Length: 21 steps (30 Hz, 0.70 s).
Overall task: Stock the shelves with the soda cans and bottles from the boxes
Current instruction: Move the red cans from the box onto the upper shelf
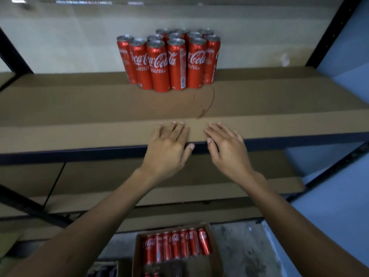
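Observation:
Several tall red soda cans (169, 60) stand upright in a tight cluster at the back middle of the upper shelf (79, 108), which is lined with brown cardboard. My left hand (169, 144) and my right hand (225, 146) are both at the shelf's front edge, fingers straight and spread, holding nothing. They sit well in front of the cluster. Down on the floor, a cardboard box (212, 236) holds a row of several more red cans (175, 244) lying in it.
Dark metal uprights (331, 33) frame the shelf at left and right. A lower cardboard-lined shelf (99, 176) lies beneath. A blue wall (343, 196) runs along the right. A second box (103, 269) with dark contents shows at the bottom edge.

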### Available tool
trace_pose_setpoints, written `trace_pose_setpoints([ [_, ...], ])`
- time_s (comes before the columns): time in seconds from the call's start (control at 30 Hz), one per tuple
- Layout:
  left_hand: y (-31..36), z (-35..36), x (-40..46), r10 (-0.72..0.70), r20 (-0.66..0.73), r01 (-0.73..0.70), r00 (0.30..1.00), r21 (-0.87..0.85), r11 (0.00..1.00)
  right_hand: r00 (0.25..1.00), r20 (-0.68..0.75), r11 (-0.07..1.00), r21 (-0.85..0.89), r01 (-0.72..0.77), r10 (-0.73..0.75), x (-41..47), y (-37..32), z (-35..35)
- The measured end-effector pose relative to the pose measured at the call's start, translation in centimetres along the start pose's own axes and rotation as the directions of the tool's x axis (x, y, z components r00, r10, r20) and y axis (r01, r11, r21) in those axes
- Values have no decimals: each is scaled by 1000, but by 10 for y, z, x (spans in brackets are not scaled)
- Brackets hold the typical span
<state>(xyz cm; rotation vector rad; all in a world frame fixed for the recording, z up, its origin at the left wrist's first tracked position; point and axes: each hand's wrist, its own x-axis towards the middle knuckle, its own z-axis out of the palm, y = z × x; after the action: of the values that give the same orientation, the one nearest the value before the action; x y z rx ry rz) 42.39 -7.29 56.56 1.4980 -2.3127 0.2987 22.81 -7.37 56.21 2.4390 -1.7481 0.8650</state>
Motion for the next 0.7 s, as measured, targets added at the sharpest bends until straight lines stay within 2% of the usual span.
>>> trace_pose_setpoints([
  [0.07,7,4,-27,50,12,-51,999,94,994,998,31,993,-97,65,-62,-23,-6,6],
  [0.13,8,11,-49,77,16,-78,997,136,988,997,39,989,-128,68,-63,-41,-11,13],
  [0.2,8,21,-69,103,-1,-102,995,137,985,999,10,996,-76,47,-46,-58,-16,23],
  [0.27,8,40,-93,107,11,-107,994,65,992,998,-25,999,12,51,-51,-77,-18,39],
  [0.33,7,66,-123,64,112,-61,992,-26,998,999,21,995,98,33,-36,-101,-19,61],
  [0.4,2,96,-157,3,250,18,968,-83,996,984,178,989,148,-25,-2,-129,-18,89],
  [0.5,-10,144,-206,-99,465,162,880,-98,982,911,410,976,176,-129,46,-173,-13,135],
  [0.6,-20,190,-249,-194,674,333,713,-81,939,791,606,968,140,-208,83,-217,-3,188],
  [0.7,-27,239,-296,-240,790,462,565,-62,885,672,736,972,95,-217,77,-260,7,245],
])
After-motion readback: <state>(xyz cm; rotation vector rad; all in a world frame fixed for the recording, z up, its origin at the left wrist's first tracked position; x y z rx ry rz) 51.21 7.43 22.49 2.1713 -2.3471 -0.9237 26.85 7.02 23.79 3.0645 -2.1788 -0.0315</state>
